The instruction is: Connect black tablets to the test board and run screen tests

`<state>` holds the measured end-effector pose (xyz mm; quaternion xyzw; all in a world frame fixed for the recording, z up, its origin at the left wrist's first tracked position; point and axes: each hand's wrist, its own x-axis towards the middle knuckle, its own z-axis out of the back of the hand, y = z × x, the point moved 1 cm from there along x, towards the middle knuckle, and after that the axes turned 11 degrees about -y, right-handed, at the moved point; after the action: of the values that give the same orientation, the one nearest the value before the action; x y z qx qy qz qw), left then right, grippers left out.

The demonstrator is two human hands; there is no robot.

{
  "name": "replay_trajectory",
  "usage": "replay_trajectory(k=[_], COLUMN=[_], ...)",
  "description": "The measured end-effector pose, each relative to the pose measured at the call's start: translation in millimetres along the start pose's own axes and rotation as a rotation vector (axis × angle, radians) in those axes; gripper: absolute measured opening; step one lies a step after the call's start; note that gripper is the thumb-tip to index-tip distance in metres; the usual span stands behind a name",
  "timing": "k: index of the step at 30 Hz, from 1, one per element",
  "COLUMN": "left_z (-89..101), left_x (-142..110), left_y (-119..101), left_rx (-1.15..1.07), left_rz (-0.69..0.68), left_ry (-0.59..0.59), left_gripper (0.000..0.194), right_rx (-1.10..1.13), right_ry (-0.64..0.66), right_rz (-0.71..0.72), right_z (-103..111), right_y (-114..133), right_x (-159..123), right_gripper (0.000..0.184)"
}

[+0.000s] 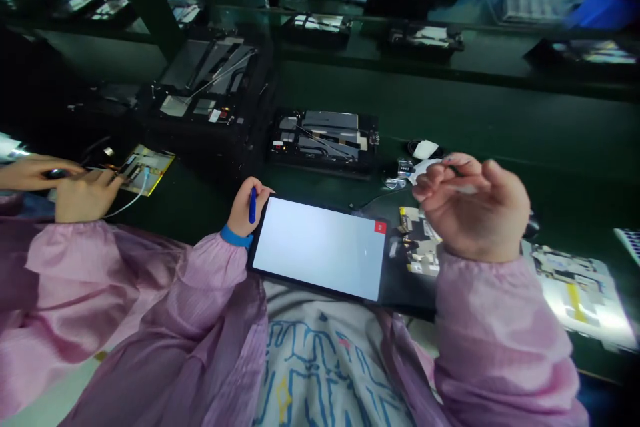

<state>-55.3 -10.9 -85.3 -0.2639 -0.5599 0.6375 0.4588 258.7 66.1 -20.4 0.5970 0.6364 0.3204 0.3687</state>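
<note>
A tablet with a lit white screen and a small red square at its top right corner lies at the near edge of the dark green bench. My left hand rests at the tablet's left corner, fingers closed around a small blue tool. My right hand is raised over an opened device to the right of the tablet. Its fingers are curled and pinch a thin dark item I cannot name. Both my arms wear pink sleeves.
A co-worker's hands in pink sleeves work at the far left over a yellow-edged board. Opened tablet bodies lie on black trays behind. Another opened unit sits at right. People in blue work across the bench.
</note>
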Motion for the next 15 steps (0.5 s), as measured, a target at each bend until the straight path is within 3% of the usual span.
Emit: replay_trajectory(k=[5,10,15], left_z=[0.4,-0.8,-2.0], left_x=[1.1,0.2,-3.4], left_y=[2.3,1.7,2.6], left_rx=[-0.001,0.014,-0.011], left_rz=[-0.014,-0.03,-0.013], left_ry=[0.01,-0.008,-0.01], left_gripper=[0.022,0.024,0.021], right_rx=[-0.167,-0.264,-0.285], right_ry=[0.012,0.05,0.023], right_rz=[0.019,0.039,0.076], right_z=[-7.0,-20.8,-19.5], right_y=[15.6,26.6,27.1], right_x=[21.1,18.7,18.6], right_gripper=[0.021,0.028,0.032])
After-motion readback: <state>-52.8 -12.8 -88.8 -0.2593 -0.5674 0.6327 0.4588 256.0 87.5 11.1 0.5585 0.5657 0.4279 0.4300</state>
